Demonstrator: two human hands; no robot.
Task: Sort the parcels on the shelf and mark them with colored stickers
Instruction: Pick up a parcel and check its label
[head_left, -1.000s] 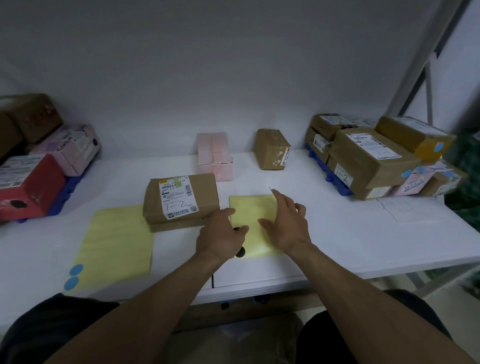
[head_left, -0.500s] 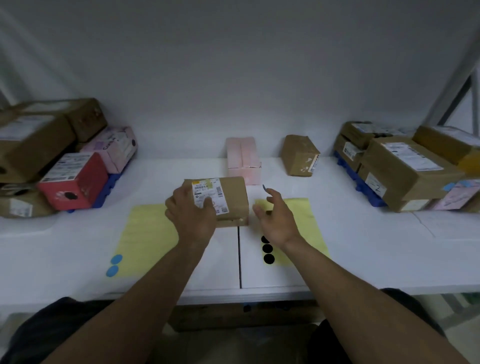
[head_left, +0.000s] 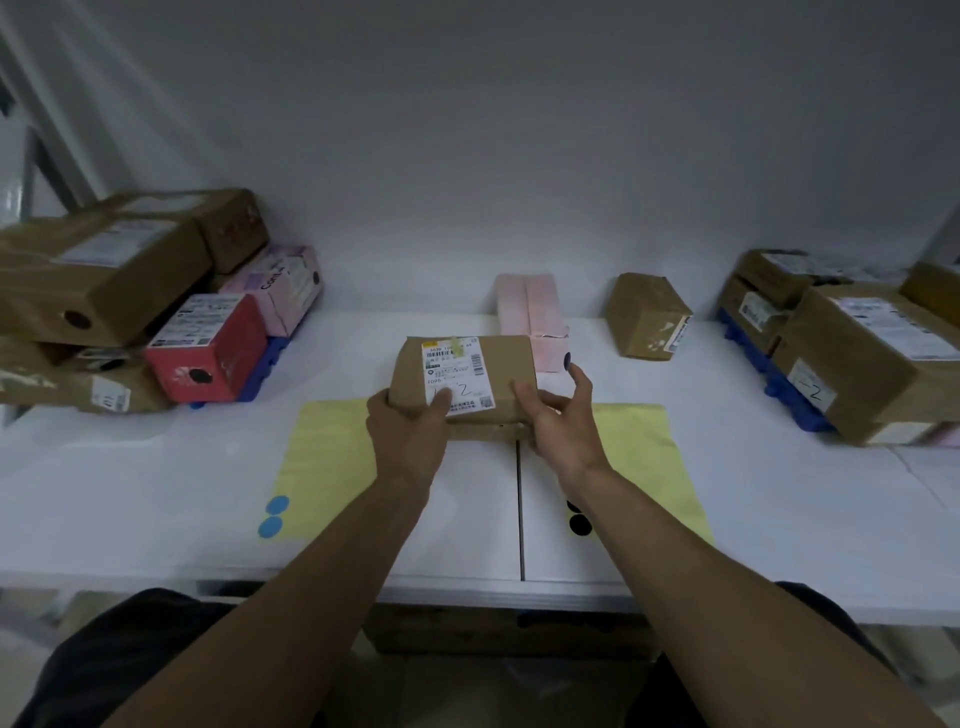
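A brown parcel (head_left: 498, 364) with a white shipping label is lifted above the white shelf (head_left: 156, 493) at the centre. My left hand (head_left: 408, 431) grips its near left corner, thumb on the label. My right hand (head_left: 558, 415) holds its near right side, and a dark round sticker (head_left: 567, 358) clings to the raised fingertip beside the parcel's right end. Below lie two yellow sticker sheets: the left sheet (head_left: 322, 467) carries two blue dots (head_left: 272, 517), the right sheet (head_left: 654, 457) carries black dots (head_left: 580, 525), partly hidden by my forearm.
A pile of brown, red and pink parcels (head_left: 202, 348) sits on a blue pallet at the left. Brown parcels (head_left: 852, 358) are stacked on a blue pallet at the right. A pink box (head_left: 530, 317) and a small brown box (head_left: 649, 317) stand at the back.
My left hand has taken the brown parcel and lifted it toward the centre. My right hand left the yellow sheet with a dark sticker on a fingertip and now holds the parcel's right side.
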